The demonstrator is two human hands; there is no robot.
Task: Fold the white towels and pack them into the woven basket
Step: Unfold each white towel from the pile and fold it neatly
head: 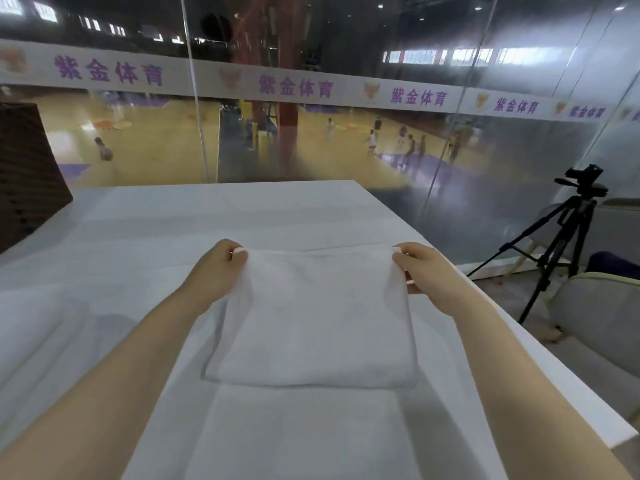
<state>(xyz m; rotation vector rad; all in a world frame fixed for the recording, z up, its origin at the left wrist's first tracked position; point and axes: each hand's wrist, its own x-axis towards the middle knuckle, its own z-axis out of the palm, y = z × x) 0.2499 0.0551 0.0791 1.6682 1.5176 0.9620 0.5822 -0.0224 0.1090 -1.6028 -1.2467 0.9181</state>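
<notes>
A white towel lies folded over on the white table, its folded edge toward me. My left hand pinches its far left corner. My right hand pinches its far right corner. Both corners are held at the far edge, just above the table. A lower layer of the towel stretches toward me under the fold. The dark woven basket stands at the far left edge of the table, only partly in view. More white towels are stacked at the left.
The table's right edge runs diagonally close to my right arm. Beyond it stand a black tripod with a camera and a grey chair. A glass wall rises behind the table's far edge.
</notes>
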